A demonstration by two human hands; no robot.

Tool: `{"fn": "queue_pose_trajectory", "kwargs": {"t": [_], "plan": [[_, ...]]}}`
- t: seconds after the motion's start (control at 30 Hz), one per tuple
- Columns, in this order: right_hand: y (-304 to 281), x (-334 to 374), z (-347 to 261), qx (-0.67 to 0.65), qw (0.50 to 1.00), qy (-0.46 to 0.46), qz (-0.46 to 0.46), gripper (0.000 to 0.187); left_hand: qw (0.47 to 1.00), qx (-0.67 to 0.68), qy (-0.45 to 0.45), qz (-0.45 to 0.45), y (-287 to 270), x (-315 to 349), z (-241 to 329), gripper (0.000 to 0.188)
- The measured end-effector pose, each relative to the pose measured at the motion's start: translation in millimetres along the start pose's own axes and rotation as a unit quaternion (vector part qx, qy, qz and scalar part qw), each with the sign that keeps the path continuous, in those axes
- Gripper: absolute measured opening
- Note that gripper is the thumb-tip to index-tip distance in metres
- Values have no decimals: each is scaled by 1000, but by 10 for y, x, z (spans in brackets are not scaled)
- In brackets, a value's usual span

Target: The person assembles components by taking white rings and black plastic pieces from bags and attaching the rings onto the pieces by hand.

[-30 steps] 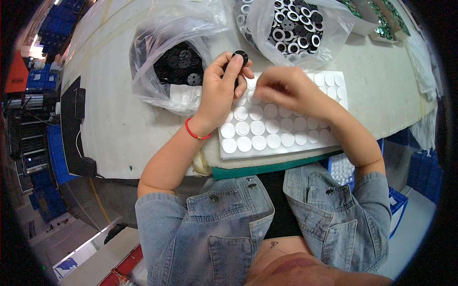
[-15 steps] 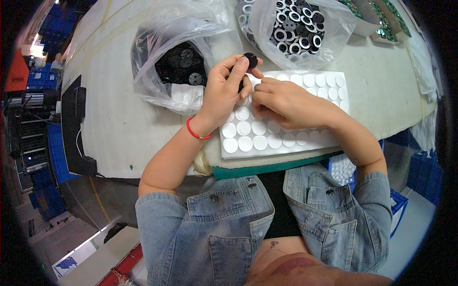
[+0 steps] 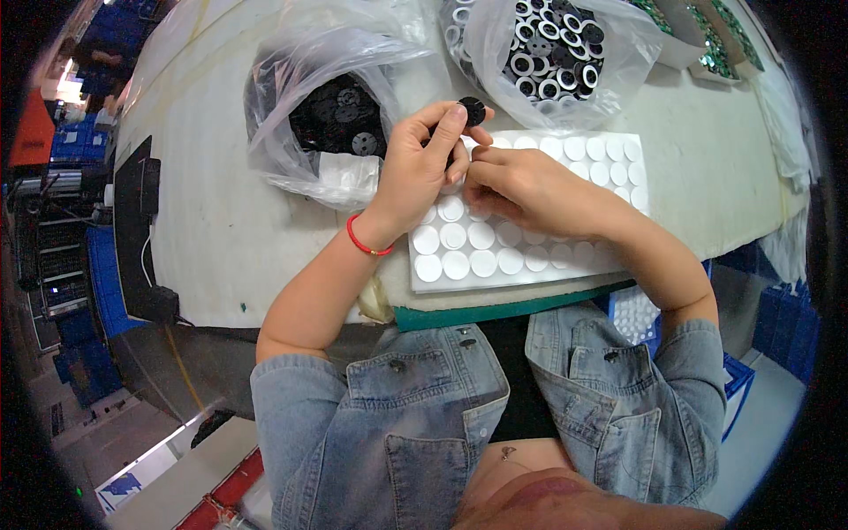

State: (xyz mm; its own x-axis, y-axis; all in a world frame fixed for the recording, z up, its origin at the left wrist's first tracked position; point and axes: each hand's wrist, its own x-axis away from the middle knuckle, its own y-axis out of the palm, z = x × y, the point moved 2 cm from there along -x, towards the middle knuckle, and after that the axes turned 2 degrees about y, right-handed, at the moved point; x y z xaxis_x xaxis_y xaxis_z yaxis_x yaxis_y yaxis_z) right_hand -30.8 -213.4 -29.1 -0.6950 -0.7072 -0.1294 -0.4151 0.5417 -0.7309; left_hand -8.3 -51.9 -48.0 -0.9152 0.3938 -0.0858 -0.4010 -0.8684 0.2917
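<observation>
White worktable (image 3: 230, 230), cluttered far edge. Left hand (image 3: 422, 168) pinches a small black disc (image 3: 472, 110) between thumb and fingertips, fingers curled tight, held above the far edge of the white sticker sheet (image 3: 530, 256). Right hand (image 3: 521, 185) rests on that sheet, fingers bent, tips meeting the left hand; cannot tell if it holds anything. 2 clear bags at the far edge: black parts bag (image 3: 336, 115), ring parts bag (image 3: 556, 44).

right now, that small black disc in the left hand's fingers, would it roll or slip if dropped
The small black disc is round and flat, so on edge it could roll. It looks light: the left hand pinches it with fingertips alone. Landing flat on the white sticker sheet, it would probably stay.
</observation>
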Motion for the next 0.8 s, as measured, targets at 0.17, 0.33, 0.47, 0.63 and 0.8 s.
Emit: {"fn": "queue_pose_trajectory", "kwargs": {"t": [0.17,0.33,0.47,0.63,0.8], "plan": [[-227,30,-16,-208,955,10,-209,14,1000,-12,-14,15,32,15,48,35],[-267,54,39,-424,902,81,21,13,999,-31,-19,-3,27,36,26,30],[-272,13,87,-336,927,75,149,10,997,-67,-40,-23,66,51,33,28],[-258,24,135,-249,945,73,199,9,996,-73,-17,-48,56,33,16,29],[-246,20,167,-214,953,89,197,9,995,-68,-25,-68,49,30,7,31]]}}
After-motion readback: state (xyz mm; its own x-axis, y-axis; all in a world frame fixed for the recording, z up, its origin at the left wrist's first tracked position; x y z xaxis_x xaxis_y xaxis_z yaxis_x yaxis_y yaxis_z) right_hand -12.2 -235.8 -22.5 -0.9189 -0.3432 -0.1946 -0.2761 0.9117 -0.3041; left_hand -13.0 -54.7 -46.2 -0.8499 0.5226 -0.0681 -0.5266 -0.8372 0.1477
